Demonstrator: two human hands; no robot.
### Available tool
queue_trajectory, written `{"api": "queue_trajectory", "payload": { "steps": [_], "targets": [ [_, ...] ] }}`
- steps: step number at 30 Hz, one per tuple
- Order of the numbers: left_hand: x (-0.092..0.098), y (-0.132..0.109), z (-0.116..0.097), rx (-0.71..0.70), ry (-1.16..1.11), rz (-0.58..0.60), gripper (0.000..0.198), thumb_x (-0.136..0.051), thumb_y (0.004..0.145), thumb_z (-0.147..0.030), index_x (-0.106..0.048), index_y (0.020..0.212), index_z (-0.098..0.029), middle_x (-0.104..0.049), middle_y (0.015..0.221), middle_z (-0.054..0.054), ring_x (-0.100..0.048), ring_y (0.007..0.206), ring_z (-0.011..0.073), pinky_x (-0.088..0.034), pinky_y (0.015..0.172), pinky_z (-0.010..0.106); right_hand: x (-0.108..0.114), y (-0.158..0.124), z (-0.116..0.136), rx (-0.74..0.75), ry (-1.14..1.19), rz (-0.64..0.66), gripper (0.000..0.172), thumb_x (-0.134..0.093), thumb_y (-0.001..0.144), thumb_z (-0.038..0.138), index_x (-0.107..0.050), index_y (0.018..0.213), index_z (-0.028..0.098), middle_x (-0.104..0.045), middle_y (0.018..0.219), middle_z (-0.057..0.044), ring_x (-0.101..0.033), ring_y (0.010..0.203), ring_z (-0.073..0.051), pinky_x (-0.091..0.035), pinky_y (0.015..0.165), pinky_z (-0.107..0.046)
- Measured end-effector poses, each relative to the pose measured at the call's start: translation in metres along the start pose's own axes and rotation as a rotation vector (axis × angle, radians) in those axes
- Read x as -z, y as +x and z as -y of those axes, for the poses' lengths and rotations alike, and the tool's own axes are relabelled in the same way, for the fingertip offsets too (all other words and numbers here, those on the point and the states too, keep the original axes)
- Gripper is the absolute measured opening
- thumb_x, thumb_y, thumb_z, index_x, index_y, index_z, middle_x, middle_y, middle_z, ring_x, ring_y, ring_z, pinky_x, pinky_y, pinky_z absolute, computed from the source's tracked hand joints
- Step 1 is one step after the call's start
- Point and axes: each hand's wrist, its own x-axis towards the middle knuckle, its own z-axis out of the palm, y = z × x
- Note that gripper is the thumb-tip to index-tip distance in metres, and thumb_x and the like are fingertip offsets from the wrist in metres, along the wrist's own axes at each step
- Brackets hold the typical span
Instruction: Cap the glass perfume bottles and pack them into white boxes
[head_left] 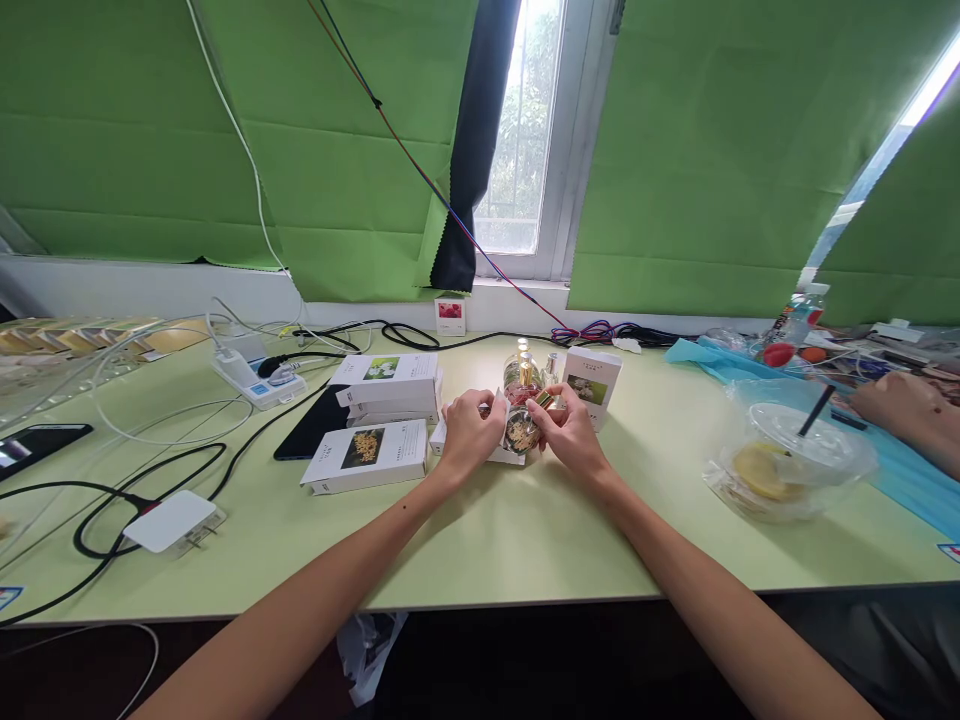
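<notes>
My right hand [574, 432] is closed around the gold-capped end of a small round glass bottle [520, 430], with what look like dried flowers inside. My left hand [472, 432] is closed close beside the bottle. A white edge shows at its fingertips, but what it grips is mostly hidden. Behind my hands stand several glass bottles with gold caps [524, 370]. A white box with a flower picture [600, 375] stands upright to their right. Left of my left hand lie a white box with a yellow flower picture [375, 455] and stacked white boxes [394, 385].
A power strip [255, 378], a white charger [174, 522] and tangled cables are on the left, near a phone [41, 445]. A dark tablet [311, 425] lies under the boxes. On the right stand a bagged drink cup [791, 460] and another person's hand [904, 410].
</notes>
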Motion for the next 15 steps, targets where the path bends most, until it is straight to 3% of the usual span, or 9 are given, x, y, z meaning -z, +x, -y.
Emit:
{"api": "queue_trajectory", "payload": {
  "steps": [15],
  "targets": [
    [0.0,0.0014,0.0052,0.002,-0.279,0.04,0.032,-0.055,0.082,-0.042,-0.07,0.07,-0.016,-0.066,0.071,0.004,-0.057,0.068,0.0169,-0.042,0.056,0.026,-0.0001,-0.004,0.0058,0.139,0.005,-0.059,0.039,-0.069,0.084,0.051,-0.044,0.097,0.025,-0.059,0.05,0.009,-0.053,0.039,-0.012,-0.038,0.037,-0.019]
  ]
}}
